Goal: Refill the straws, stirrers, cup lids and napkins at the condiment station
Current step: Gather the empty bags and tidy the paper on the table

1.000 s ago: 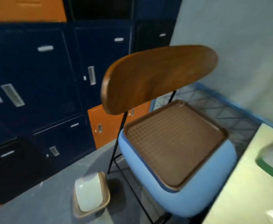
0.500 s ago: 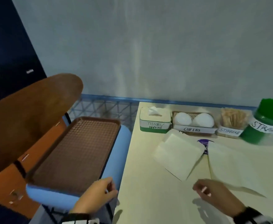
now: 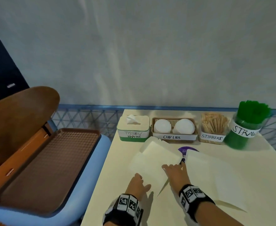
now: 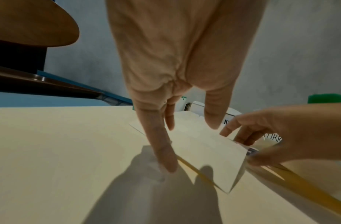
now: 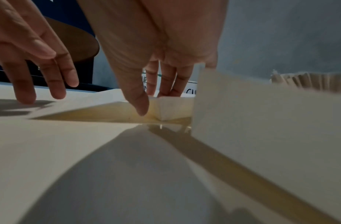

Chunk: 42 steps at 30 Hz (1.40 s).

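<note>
A flat white paper packet (image 3: 153, 160) lies mid-table in the head view. My right hand (image 3: 174, 168) pinches its right edge, thumb (image 5: 138, 103) at the raised edge and fingers on top. The packet (image 4: 204, 151) is lifted at its near corner. My left hand (image 3: 138, 181) is open, and its index finger (image 4: 161, 151) touches the table beside the packet's left edge. A second white packet (image 3: 215, 173) lies to the right. At the back stand the tissues/napkins box (image 3: 133, 131), the cup lids basket (image 3: 174, 137) with two lid stacks, the stirrers holder (image 3: 214, 124) and the green straws jar (image 3: 246, 123).
The cream table (image 3: 117, 185) ends at a grey wall. Left of it is a blue chair with a wooden back (image 3: 19, 115) and a brown tray (image 3: 49, 160) on its seat. Blue wire mesh (image 3: 85, 118) runs behind. A purple sticker (image 3: 185, 150) shows between the packets.
The head view swung from the chair to the table. Both hands moved forward from the near edge onto the left packet, and the right hand took hold of its edge.
</note>
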### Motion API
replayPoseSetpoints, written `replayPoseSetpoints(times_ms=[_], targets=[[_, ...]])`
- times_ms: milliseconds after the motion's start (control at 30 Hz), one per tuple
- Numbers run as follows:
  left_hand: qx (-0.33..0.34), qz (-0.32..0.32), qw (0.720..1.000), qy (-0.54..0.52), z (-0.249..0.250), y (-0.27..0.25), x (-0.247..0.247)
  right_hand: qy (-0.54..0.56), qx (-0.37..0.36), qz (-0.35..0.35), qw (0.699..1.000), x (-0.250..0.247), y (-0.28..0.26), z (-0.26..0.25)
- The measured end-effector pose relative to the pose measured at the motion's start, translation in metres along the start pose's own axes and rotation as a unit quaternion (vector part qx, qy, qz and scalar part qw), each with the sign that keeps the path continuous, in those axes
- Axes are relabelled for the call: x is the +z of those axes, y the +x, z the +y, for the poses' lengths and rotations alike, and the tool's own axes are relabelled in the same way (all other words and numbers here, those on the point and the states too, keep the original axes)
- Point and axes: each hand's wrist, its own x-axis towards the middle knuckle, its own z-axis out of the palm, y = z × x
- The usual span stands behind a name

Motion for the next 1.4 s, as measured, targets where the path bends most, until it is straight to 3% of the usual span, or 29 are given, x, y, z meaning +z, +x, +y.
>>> replayPoseSetpoints(times_ms=[200,300,433,533,600,767,867,1000,1133,1233,1333,1400], targets=[[-0.059,0.117,0.988,-0.078,-0.009,0.008,0.005,0.133,-0.004,-0.007,0.991,0.005,0.003,-0.003],[-0.078,0.136,0.975,-0.160,-0.013,0.006,-0.004,0.234,0.006,-0.004,0.972,0.006,-0.009,-0.024],[0.018,0.205,0.971,-0.120,-0.018,-0.001,-0.028,0.347,0.021,-0.011,0.938,0.014,-0.031,-0.049],[0.108,0.210,0.969,-0.077,-0.006,-0.011,-0.051,0.376,0.003,-0.045,0.925,0.014,-0.039,-0.057],[0.168,0.185,0.967,-0.045,0.007,-0.019,-0.066,0.415,0.021,0.000,0.909,0.009,-0.042,-0.053],[0.307,0.099,0.938,0.130,0.021,-0.022,-0.082,0.468,0.105,0.239,0.845,-0.009,-0.045,-0.026],[0.363,0.084,0.900,0.227,0.014,-0.020,-0.076,0.498,0.086,0.237,0.830,-0.015,-0.050,-0.016],[0.419,0.067,0.845,0.326,-0.006,-0.024,-0.060,0.467,0.042,0.186,0.864,0.003,-0.059,-0.012],[0.439,0.069,0.814,0.374,-0.040,-0.014,-0.034,0.403,0.018,0.175,0.898,0.031,-0.067,-0.008],[0.409,0.006,0.821,0.399,-0.052,-0.014,-0.021,0.343,0.003,0.172,0.924,0.048,-0.069,-0.007],[0.390,0.049,0.830,0.395,-0.056,-0.017,-0.014,0.198,-0.004,0.214,0.957,0.060,-0.070,-0.007],[0.376,0.042,0.828,0.413,-0.060,-0.020,-0.012,0.113,0.010,0.199,0.974,0.059,-0.072,-0.010]])
